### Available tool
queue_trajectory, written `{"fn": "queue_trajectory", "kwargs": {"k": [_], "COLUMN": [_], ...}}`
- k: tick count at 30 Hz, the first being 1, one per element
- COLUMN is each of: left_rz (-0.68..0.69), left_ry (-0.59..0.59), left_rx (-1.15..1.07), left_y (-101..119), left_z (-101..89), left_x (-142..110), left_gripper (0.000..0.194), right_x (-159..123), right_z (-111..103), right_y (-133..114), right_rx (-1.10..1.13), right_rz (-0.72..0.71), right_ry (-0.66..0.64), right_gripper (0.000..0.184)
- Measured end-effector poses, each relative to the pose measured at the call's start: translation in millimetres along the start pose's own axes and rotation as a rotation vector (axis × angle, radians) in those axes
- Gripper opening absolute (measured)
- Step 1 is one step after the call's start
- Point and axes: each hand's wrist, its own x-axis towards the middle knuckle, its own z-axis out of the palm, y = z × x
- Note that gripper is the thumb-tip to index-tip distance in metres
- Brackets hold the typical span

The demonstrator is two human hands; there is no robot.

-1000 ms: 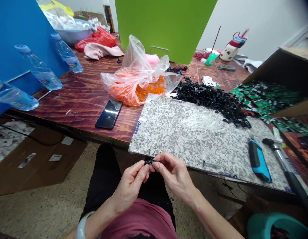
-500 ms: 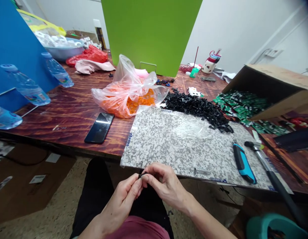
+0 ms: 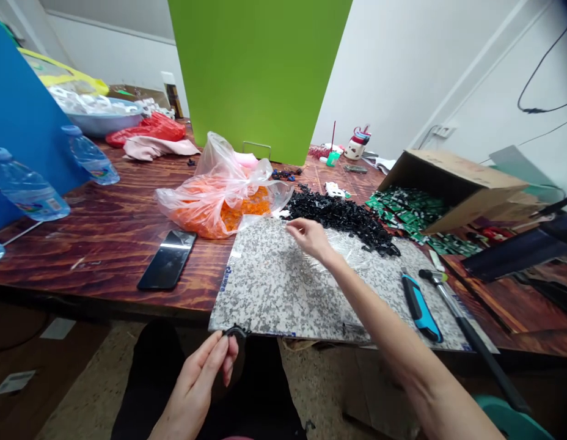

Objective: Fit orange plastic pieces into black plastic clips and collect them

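Note:
Low at the front edge of the speckled board [image 3: 265, 293], my left hand [image 3: 198, 379] pinches a small curved black plastic piece [image 3: 236, 331] between thumb and fingers. My right hand [image 3: 311, 238] is over the board's far part, beside the heap of black plastic pieces [image 3: 347, 215]. Its thumb and fingertips are together, and whatever they hold is too small to make out. Just beyond those fingertips lie small white bits [image 3: 280, 214], close to the clear bag of orange pieces [image 3: 223, 205]. Thin clear strands [image 3: 345, 247] spread on the board, partly behind my right wrist.
A blue-black utility knife [image 3: 421, 308] and a hammer [image 3: 467, 330] lie on the board's right side. A phone [image 3: 168, 260] rests on the wooden table. Behind the heap, a cardboard box [image 3: 467, 177] spills green-and-white pieces [image 3: 409, 211]. Water bottles [image 3: 88, 156] stand at left.
My hands have parted. The right one has moved forward over the board toward the black heap; the left one keeps the black piece near the edge. The view has shifted slightly.

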Motion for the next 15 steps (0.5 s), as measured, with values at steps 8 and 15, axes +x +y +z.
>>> {"fn": "queue_trajectory", "kwargs": {"k": [8,15], "left_rz": [-0.068,-0.096], "left_ry": [0.070,0.062], "left_rx": [-0.221,-0.272], "left_y": [-25,-28], "left_z": [-29.8,-34.2], "left_x": [-7,-6], "left_gripper": [0.040,0.040], "right_x": [65,69], "right_z": [-6,-18], "right_y": [63,66], "right_rx": [-0.227,-0.203], "right_rz": [0.176,0.203], "right_ry": [0.080,0.126], "right_gripper": [0.028,0.029]}}
